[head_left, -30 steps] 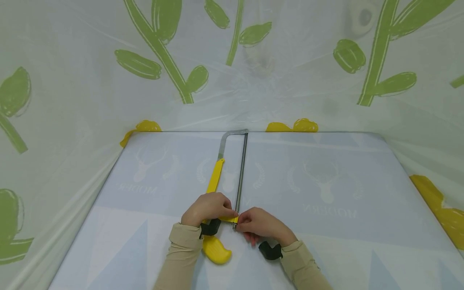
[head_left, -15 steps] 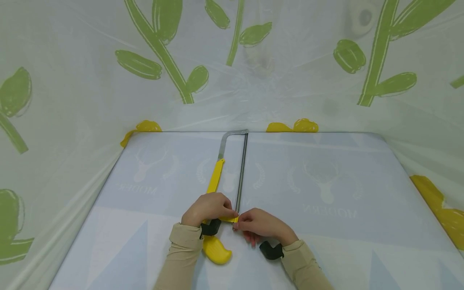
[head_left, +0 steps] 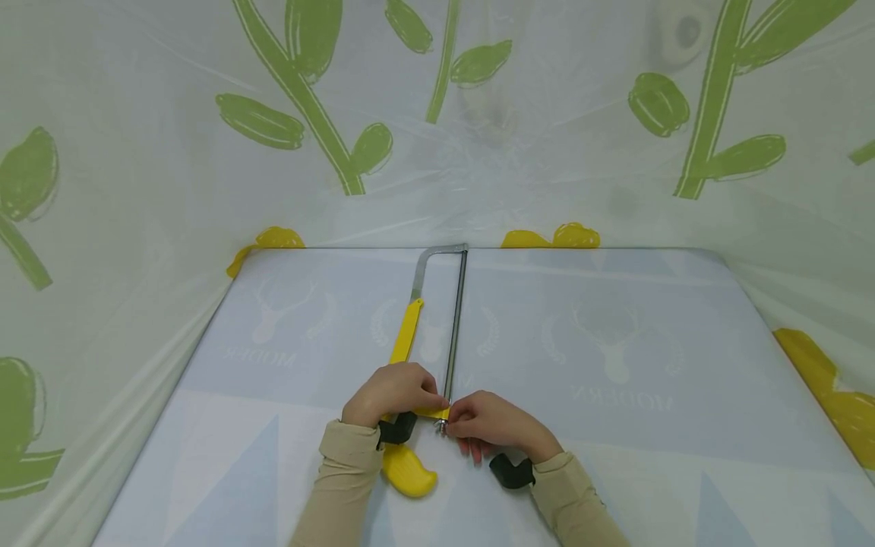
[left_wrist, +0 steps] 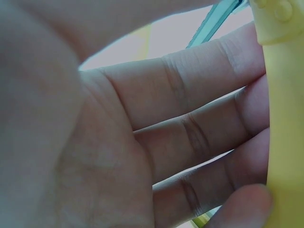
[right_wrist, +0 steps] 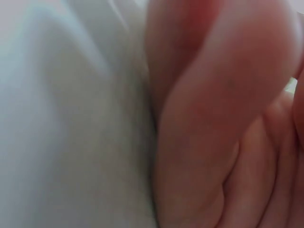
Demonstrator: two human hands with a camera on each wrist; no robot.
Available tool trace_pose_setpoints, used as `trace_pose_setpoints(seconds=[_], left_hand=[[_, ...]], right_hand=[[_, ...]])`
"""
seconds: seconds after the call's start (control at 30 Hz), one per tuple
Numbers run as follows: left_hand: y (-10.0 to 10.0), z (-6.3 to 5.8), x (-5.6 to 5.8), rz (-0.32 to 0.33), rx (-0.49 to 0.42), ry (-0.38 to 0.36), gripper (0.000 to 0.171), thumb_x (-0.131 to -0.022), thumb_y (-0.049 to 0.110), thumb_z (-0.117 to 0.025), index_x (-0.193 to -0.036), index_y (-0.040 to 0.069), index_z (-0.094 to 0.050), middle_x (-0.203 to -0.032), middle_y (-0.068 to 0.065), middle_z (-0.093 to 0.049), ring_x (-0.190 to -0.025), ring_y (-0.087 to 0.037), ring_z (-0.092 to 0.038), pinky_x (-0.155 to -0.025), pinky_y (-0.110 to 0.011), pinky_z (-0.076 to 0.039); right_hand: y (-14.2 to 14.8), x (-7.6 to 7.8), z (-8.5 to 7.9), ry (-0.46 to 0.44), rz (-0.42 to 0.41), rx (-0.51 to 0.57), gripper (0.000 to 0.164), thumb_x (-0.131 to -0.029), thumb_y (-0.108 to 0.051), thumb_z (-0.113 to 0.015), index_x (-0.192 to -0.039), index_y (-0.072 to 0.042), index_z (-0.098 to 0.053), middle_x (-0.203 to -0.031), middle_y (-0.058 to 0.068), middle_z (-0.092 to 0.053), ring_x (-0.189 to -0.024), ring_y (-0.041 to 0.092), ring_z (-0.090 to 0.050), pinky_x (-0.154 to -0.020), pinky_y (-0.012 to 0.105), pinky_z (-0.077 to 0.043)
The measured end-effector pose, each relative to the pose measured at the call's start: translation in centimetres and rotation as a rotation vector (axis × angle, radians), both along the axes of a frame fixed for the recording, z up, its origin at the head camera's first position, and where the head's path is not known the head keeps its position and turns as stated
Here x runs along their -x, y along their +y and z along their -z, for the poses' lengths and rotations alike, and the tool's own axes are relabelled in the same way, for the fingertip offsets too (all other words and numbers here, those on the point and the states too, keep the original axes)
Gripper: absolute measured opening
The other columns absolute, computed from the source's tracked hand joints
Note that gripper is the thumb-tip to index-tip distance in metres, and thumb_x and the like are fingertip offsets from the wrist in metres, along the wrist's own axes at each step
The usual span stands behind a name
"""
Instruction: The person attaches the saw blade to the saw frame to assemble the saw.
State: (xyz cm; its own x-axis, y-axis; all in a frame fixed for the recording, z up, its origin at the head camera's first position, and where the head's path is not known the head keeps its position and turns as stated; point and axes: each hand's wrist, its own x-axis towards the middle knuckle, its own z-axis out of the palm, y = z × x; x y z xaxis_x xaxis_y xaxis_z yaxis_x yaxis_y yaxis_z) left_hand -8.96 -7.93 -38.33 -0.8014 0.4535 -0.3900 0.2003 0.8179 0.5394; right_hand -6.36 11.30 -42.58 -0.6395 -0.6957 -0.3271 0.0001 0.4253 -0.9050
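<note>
A hacksaw lies on the table in the head view, its yellow and grey frame (head_left: pixel 406 331) on the left and its thin blade (head_left: pixel 456 327) on the right. My left hand (head_left: pixel 395 391) grips it at the near end, thumb reaching toward the blade's lower mount. Below that hand shows the end of the yellow handle (head_left: pixel 410 472). In the left wrist view the fingers (left_wrist: pixel 204 66) curl against the handle (left_wrist: pixel 287 118). My right hand (head_left: pixel 495 419) pinches at the small metal wing nut (head_left: pixel 440 428) by the blade's near end. Its curled fingers (right_wrist: pixel 204 133) fill the right wrist view, hiding the nut there.
A patterned pale cloth covers the table (head_left: pixel 615 319). Behind and at both sides hangs a whitish plastic sheet (head_left: pixel 547 167) printed with green leaves. Black wrist straps (head_left: pixel 511 472) sit at both sleeves.
The right fingertips shift slightly around the wing nut, covering it half a second ago and showing more of it now. It has turned a little. Left hand and hacksaw stay put.
</note>
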Motion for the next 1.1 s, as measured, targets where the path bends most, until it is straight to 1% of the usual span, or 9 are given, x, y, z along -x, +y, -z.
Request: trace_pose_setpoints(seconds=[0.3,0.47,0.6,0.67,0.77,0.9,1.0,1.1], left_hand=[[0.0,0.0,0.0,0.000,0.008,-0.003,0.025,-0.077,0.041,-0.064,-0.062,0.022,-0.061,-0.054,0.008,-0.049,-0.051,-0.010,-0.043,-0.049,-0.026,-0.032],[-0.1,0.1,0.0,0.003,0.013,-0.005,0.024,-0.077,0.042,-0.064,-0.064,0.022,-0.062,-0.055,0.008,-0.051,-0.052,-0.010,-0.044,-0.050,-0.026,-0.034],[-0.1,0.1,0.1,-0.001,0.019,-0.010,0.024,-0.077,0.042,-0.064,-0.064,0.022,-0.062,-0.056,0.008,-0.052,-0.053,-0.011,-0.045,-0.050,-0.027,-0.034],[-0.1,0.1,0.0,-0.002,0.018,-0.010,0.024,-0.077,0.042,-0.064,-0.063,0.023,-0.061,-0.056,0.008,-0.052,-0.053,-0.011,-0.045,-0.050,-0.027,-0.034],[-0.1,0.1,0.0,-0.001,0.012,-0.004,0.025,-0.077,0.042,-0.064,-0.063,0.023,-0.061,-0.055,0.008,-0.050,-0.052,-0.010,-0.044,-0.049,-0.027,-0.033],[-0.1,0.1,0.0,0.000,-0.002,0.008,0.026,-0.078,0.041,-0.064,-0.061,0.021,-0.060,-0.052,0.008,-0.046,-0.049,-0.010,-0.041,-0.048,-0.026,-0.031],[0.1,0.2,0.0,0.006,-0.009,0.019,0.026,-0.078,0.040,-0.064,-0.061,0.021,-0.060,-0.052,0.009,-0.047,-0.049,-0.010,-0.042,-0.047,-0.026,-0.032],[0.2,0.2,0.0,0.012,-0.008,0.023,0.025,-0.079,0.040,-0.063,-0.062,0.022,-0.061,-0.055,0.009,-0.050,-0.051,-0.010,-0.044,-0.048,-0.026,-0.034]], right_hand=[[0.0,0.0,0.2,0.000,0.012,0.007,0.015,-0.086,-0.023,-0.058,-0.083,-0.010,-0.063,-0.057,0.005,-0.059,-0.040,0.020,-0.053,-0.041,0.032,-0.044],[-0.1,-0.1,0.3,0.003,0.046,-0.019,0.015,-0.085,-0.027,-0.061,-0.082,-0.012,-0.062,-0.056,0.005,-0.058,-0.040,0.021,-0.053,-0.041,0.033,-0.044],[-0.1,-0.2,0.2,0.010,0.077,-0.047,0.018,-0.082,-0.030,-0.063,-0.079,-0.013,-0.061,-0.053,0.004,-0.055,-0.039,0.020,-0.052,-0.041,0.033,-0.044],[-0.2,-0.2,0.2,0.016,0.078,-0.052,0.019,-0.082,-0.031,-0.063,-0.077,-0.013,-0.061,-0.052,0.003,-0.054,-0.039,0.019,-0.051,-0.042,0.033,-0.044],[-0.2,-0.2,0.2,0.030,0.059,-0.053,0.021,-0.083,-0.032,-0.061,-0.075,-0.013,-0.061,-0.051,0.001,-0.053,-0.039,0.018,-0.051,-0.042,0.032,-0.044],[-0.2,-0.3,0.0,0.056,0.046,-0.054,0.030,-0.085,-0.037,-0.057,-0.069,-0.011,-0.060,-0.049,0.001,-0.052,-0.038,0.018,-0.051,-0.041,0.032,-0.044],[-0.5,-0.5,-0.4,0.083,0.082,-0.085,0.041,-0.084,-0.045,-0.055,-0.063,-0.010,-0.058,-0.046,0.001,-0.051,-0.037,0.019,-0.051,-0.040,0.031,-0.042],[-0.9,-0.8,-0.7,0.125,0.133,-0.150,0.049,-0.082,-0.053,-0.054,-0.057,-0.011,-0.055,-0.041,0.000,-0.048,-0.034,0.018,-0.051,-0.041,0.031,-0.041]])
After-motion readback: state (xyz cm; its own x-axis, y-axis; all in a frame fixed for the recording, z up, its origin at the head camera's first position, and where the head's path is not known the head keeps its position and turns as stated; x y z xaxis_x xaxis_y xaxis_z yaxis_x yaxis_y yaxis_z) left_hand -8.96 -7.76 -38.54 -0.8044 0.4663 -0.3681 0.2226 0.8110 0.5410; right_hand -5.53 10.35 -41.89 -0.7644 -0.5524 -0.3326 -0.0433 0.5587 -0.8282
